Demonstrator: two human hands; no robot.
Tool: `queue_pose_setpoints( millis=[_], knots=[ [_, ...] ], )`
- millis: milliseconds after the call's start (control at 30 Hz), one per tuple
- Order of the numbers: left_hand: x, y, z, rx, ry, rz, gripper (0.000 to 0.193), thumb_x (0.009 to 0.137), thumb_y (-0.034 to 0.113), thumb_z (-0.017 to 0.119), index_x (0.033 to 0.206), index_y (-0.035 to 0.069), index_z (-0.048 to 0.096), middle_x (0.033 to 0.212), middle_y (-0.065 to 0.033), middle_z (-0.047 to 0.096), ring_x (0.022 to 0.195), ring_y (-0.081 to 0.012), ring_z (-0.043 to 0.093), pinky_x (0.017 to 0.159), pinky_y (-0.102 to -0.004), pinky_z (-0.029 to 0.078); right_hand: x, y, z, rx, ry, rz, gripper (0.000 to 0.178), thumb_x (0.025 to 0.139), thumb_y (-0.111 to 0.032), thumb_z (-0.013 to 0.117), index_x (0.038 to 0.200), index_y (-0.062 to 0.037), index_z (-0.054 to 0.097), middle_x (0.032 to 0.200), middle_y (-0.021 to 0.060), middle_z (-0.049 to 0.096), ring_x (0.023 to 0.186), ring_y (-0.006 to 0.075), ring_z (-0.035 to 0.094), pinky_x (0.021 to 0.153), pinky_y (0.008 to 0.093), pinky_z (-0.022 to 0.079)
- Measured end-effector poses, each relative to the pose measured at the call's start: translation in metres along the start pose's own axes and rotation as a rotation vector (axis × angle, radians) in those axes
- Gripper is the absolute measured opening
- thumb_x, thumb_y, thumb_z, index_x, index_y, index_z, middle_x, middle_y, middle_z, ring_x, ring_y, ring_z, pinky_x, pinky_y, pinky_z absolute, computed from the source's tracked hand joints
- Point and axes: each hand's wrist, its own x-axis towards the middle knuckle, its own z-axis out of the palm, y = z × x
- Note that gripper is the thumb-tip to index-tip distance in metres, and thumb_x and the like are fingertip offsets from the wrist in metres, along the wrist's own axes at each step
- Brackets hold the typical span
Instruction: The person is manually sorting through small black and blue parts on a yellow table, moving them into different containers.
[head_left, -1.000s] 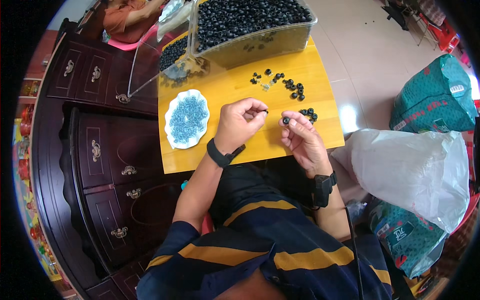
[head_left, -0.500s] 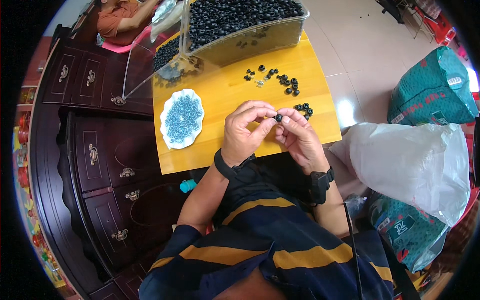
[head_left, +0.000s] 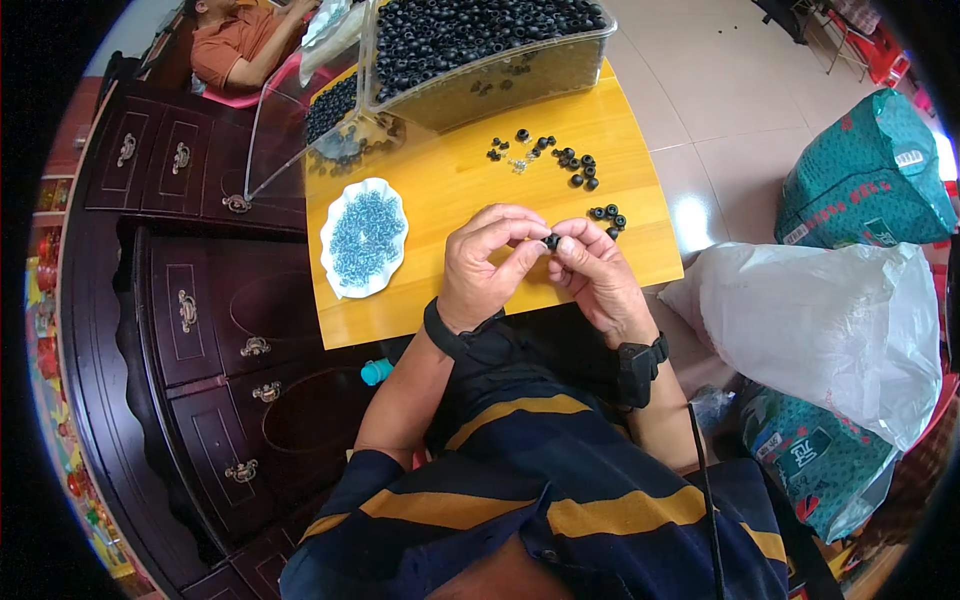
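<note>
My left hand (head_left: 482, 268) and my right hand (head_left: 606, 283) meet over the front of the yellow tabletop (head_left: 450, 175). Their thumbs and fingertips pinch a small round black plastic piece (head_left: 551, 241) between them, and the fingers partly cover it. Just beyond my right fingers lies a cluster of black round pieces (head_left: 609, 215) with holes. Farther back are more black pieces (head_left: 581, 170) and a few tiny clear bits (head_left: 519, 166). Left of my left hand, a white scalloped dish (head_left: 330, 236) holds many small clear bluish pieces (head_left: 366, 238).
A large clear bin (head_left: 510, 92) full of black pieces stands at the back, beside a clear tray (head_left: 262, 150) with smaller ones. Dark wooden drawers (head_left: 190, 310) line the left. Stuffed sacks (head_left: 810, 310) stand at right. Another person (head_left: 235, 50) sits at back left.
The black piece has turned slightly and shifted a little left and down between my fingertips. Both hands keep their pinch. The other person's arm has moved slightly.
</note>
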Motion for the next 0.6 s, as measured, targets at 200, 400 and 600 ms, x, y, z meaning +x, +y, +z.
queue_pose_setpoints(
  millis=[200,400,600],
  knots=[
    [-0.004,0.0,-0.002,-0.043,-0.008,-0.01,0.012,0.084,-0.005,0.073,0.095,-0.002,0.071,0.099,-0.012,0.07,0.093,-0.022,0.069,0.084,-0.031,0.053,0.001,0.003,-0.003,-0.025,-0.025,-0.012,0.016,0.097,-0.016,0.07,0.108,-0.006,0.064,0.094,0.0009,0.068,0.079,0.0074,0.065,0.074,0.0215,0.055],
    [-0.007,0.0,-0.012,-0.107,-0.104,-0.1,0.018,0.084,-0.008,0.071,0.101,-0.002,0.069,0.105,-0.0091,0.068,0.096,-0.0158,0.067,0.083,-0.0266,0.055,0.001,0.003,-0.006,-0.051,-0.04,-0.007,0.017,0.096,-0.016,0.071,0.108,-0.005,0.067,0.094,0.0023,0.07,0.08,0.0083,0.065,0.075,0.0227,0.055],
    [-0.007,0.006,-0.023,-0.189,-0.257,-0.272,0.035,0.083,-0.005,0.073,0.116,0.001,0.065,0.111,-0.0045,0.064,0.101,-0.0123,0.064,0.08,-0.0237,0.055,-0.005,-0.005,0.011,-0.158,-0.039,-0.016,0.017,0.095,-0.014,0.071,0.109,-0.0061,0.067,0.096,0.0017,0.07,0.083,0.0095,0.066,0.078,0.0239,0.054]
  ],
)
